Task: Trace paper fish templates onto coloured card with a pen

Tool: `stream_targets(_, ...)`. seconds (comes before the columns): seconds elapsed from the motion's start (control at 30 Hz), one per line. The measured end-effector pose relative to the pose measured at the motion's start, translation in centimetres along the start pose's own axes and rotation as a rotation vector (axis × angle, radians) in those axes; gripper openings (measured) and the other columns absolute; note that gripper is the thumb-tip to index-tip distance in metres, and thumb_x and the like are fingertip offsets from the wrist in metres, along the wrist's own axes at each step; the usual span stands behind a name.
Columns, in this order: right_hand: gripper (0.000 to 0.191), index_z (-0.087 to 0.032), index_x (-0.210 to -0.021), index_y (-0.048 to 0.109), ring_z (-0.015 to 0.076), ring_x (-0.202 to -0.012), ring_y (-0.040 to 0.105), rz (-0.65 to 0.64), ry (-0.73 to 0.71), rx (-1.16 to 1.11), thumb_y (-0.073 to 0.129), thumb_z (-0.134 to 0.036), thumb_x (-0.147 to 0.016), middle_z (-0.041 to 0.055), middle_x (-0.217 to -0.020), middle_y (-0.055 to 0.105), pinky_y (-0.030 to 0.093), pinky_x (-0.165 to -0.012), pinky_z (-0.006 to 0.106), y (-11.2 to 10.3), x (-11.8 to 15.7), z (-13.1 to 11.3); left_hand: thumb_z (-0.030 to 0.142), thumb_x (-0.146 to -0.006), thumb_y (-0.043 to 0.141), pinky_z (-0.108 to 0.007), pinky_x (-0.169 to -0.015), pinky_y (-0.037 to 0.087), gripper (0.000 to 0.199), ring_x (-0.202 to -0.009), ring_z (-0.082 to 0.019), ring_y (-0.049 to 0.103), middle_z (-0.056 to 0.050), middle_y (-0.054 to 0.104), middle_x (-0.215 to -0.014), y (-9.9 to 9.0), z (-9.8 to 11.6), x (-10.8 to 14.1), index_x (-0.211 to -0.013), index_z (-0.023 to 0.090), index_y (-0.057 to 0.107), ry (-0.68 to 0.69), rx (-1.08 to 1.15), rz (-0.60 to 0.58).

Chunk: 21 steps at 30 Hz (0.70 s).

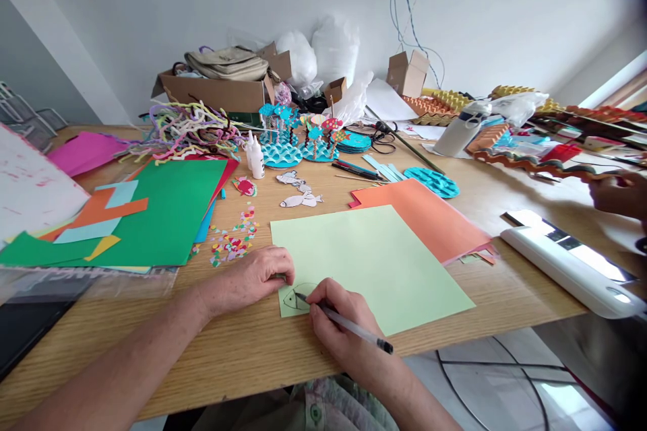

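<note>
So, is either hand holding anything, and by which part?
The right hand holds the pen near its writing tip. The left hand, curled at the edge of the pale green paper, holds nothing visible.

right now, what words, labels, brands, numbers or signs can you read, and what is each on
No text is clear enough to read.
White bottle: dark marking, too small.
Plastic sleeve: lettering, too blurred.
Pale green sheet: fish drawing, no words visible.

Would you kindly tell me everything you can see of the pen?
The pen is slim and uncapped, with a pale, translucent, seemingly plastic barrel, a dark tip and a black rear end. The right hand holds it aslant, its tip at the fish drawing on the light green sheet.
</note>
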State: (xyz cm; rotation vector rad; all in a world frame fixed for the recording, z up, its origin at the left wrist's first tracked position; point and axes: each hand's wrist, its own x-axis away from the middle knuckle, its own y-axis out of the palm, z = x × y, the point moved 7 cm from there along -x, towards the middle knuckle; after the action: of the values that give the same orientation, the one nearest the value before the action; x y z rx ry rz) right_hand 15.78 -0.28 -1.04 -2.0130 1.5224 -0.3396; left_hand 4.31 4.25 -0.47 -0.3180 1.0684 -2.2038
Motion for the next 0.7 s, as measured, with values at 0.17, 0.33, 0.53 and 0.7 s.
stream_targets(0.17,0.01,-0.02,-0.074,0.048,0.0089,-0.049,0.044,-0.02,0.029,-0.007,0.042,-0.013,-0.077,-0.0047,-0.057,0.051,0.032,-0.049,0.019,0.13,0.01,0.17,0.005,-0.082,0.05,-0.022,-0.072,0.039,0.017,-0.079,-0.013,0.051,0.001,0.055,-0.08,-0.02,0.04,-0.04,-0.073,0.017,0.057,0.007,-0.002,0.0)
stream_targets(0.33,0.009,-0.019,-0.076,0.049,0.0092,-0.051,0.045,-0.033,0.044,-0.025,0.042,-0.014,-0.078,-0.0037,-0.06,0.053,0.033,-0.05,0.019,0.21,0.02,0.33,0.006,-0.082,0.05,-0.022,-0.071,0.038,0.016,-0.079,-0.013,0.051,0.001,0.055,-0.08,0.02,-0.01,-0.03,-0.073,0.017,0.058,0.007,0.001,-0.001)
stream_targets(0.53,0.009,-0.02,-0.072,0.046,0.0084,-0.047,0.041,-0.002,0.021,-0.019,0.043,-0.012,-0.075,-0.0062,-0.053,0.045,0.029,-0.047,0.019,0.04,0.01,0.34,0.004,-0.081,0.052,-0.021,-0.072,0.038,0.015,-0.08,-0.013,0.051,0.0,0.055,-0.08,0.06,0.02,-0.12,-0.074,0.016,0.058,-0.006,-0.005,-0.01)
stream_targets(0.7,0.009,-0.019,-0.074,0.048,0.0087,-0.049,0.043,-0.019,0.043,-0.039,0.042,-0.013,-0.077,-0.0047,-0.056,0.049,0.031,-0.049,0.019,0.23,0.03,0.45,0.004,-0.082,0.051,-0.021,-0.072,0.038,0.016,-0.079,-0.013,0.051,0.001,0.055,-0.08,0.04,-0.05,-0.16,-0.073,0.016,0.057,-0.007,-0.007,-0.012)
